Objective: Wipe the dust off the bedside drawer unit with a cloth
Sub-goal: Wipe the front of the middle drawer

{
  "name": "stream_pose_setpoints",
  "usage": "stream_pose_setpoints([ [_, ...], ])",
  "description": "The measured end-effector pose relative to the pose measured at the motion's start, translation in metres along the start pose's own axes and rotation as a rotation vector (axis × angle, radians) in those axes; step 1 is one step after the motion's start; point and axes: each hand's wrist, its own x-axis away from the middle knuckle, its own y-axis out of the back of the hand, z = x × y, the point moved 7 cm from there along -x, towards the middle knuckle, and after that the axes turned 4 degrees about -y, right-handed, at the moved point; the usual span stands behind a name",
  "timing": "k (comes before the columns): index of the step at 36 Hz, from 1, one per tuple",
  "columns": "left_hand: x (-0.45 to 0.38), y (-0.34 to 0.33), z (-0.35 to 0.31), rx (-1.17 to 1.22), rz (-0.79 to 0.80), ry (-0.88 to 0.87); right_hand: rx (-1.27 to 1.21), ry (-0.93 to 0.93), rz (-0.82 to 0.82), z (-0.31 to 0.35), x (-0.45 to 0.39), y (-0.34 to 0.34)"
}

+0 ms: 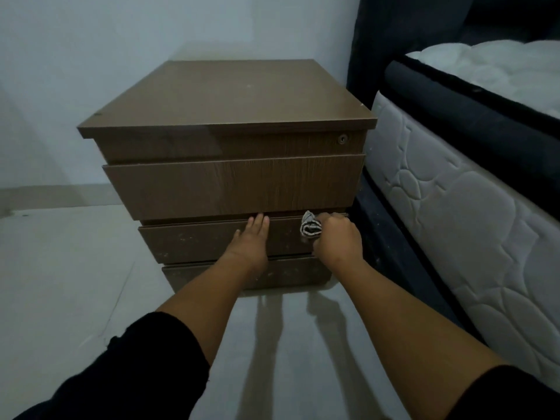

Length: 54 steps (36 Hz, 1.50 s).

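Note:
A brown wooden bedside drawer unit (230, 177) stands on the pale floor, with several drawer fronts below its flat top. Pale dust specks show on the third drawer front (194, 241) and the bottom one. My left hand (250, 241) lies flat with straight fingers against the third drawer front, fingertips at its upper edge. My right hand (338, 241) grips a small bunched grey cloth (309, 227) and holds it against the right end of the same drawer front, near its top edge.
A bed with a white quilted mattress (448, 213) and dark frame (391, 237) stands close on the right of the unit. A pale wall (91, 40) rises behind. Pale floor (60, 283) stretches to the left and in front.

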Motion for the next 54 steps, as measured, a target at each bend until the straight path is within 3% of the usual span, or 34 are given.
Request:
stream_pose_setpoints([
  [11, 0.079, 0.015, 0.116, 0.097, -0.025, 0.261, -0.098, 0.111, 0.085, 0.073, 0.024, -0.031],
  [19, 0.129, -0.007, 0.178, 0.240, -0.112, 0.381, -0.012, 0.364, 0.080, 0.151, 0.048, -0.073],
  [23, 0.130, -0.011, 0.191, 0.397, -0.113, 0.389, 0.021, 0.480, 0.030, 0.191, 0.049, -0.090],
  [27, 0.112, 0.016, 0.200, 0.604, -0.271, 0.365, -0.022, 0.621, -0.100, 0.232, 0.045, -0.100],
  [33, 0.087, 0.019, 0.230, 0.814, -0.268, 0.420, 0.057, 0.794, -0.249, 0.283, 0.034, -0.116],
  [37, 0.076, 0.011, 0.249, 0.957, -0.294, 0.407, 0.072, 0.845, -0.323, 0.296, 0.026, -0.131],
  [44, 0.069, 0.009, 0.262, 1.009, -0.335, 0.384, 0.077, 0.990, -0.480, 0.301, 0.023, -0.150],
  [48, 0.064, 0.002, 0.265, 0.993, -0.302, 0.405, 0.091, 1.089, -0.431, 0.295, 0.029, -0.168],
  [54, 0.059, -0.007, 0.268, 0.983, -0.280, 0.383, 0.115, 1.060, -0.275, 0.294, 0.032, -0.206],
])
